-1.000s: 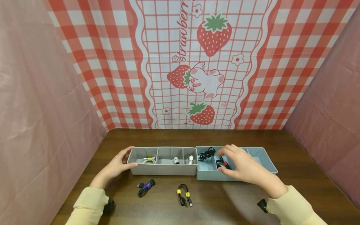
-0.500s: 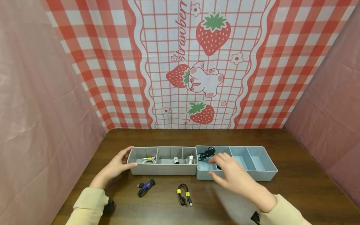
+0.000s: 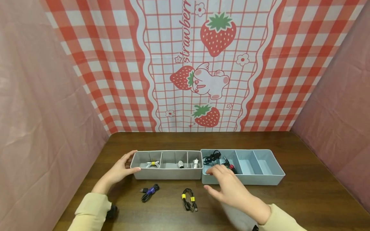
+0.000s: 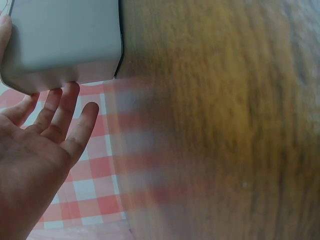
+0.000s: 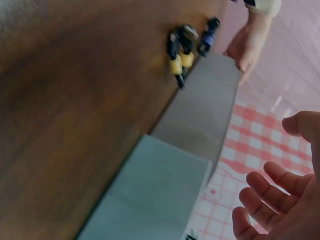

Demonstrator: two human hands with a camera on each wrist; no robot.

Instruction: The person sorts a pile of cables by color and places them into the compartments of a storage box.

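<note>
Looking forward and down from the head, sharing blue box [image 3: 260, 180] and grey box [image 3: 169, 174] with the right wrist's leftward slant along both, and the grey one with the left wrist's tight close-up!

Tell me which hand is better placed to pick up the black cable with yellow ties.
Probably the right hand: it holds nothing and hovers nearer the black cable, while the left hand holds the end of the gray box.
</note>
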